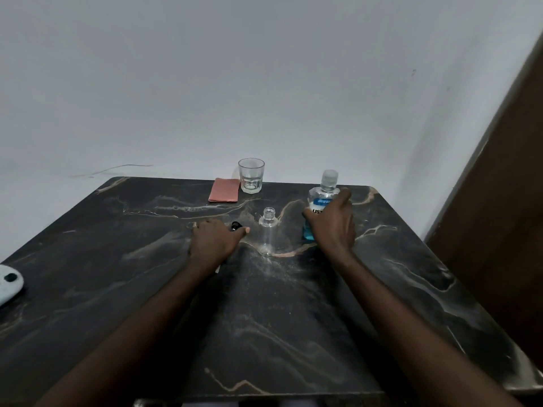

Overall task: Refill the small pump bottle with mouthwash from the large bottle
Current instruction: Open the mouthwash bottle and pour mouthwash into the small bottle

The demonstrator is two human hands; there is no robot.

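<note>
A small clear bottle (268, 230) stands upright on the dark marble table (293, 318) with its neck uncovered and nothing visible inside. Just to its left my left hand (216, 240) lies over a black pump head (235, 225), of which only the tip shows; its tube peeks out below the wrist. To the right stands the large mouthwash bottle (321, 198), clear with a blue label, a clear cap on top and blue liquid low inside. My right hand (333, 224) is wrapped around its body from the near side.
A clear drinking glass (251, 175) and a folded pink cloth (224, 190) sit at the table's back edge by the white wall. A pale blue object (8, 283) lies at the left edge. A brown wooden panel (499, 201) rises on the right.
</note>
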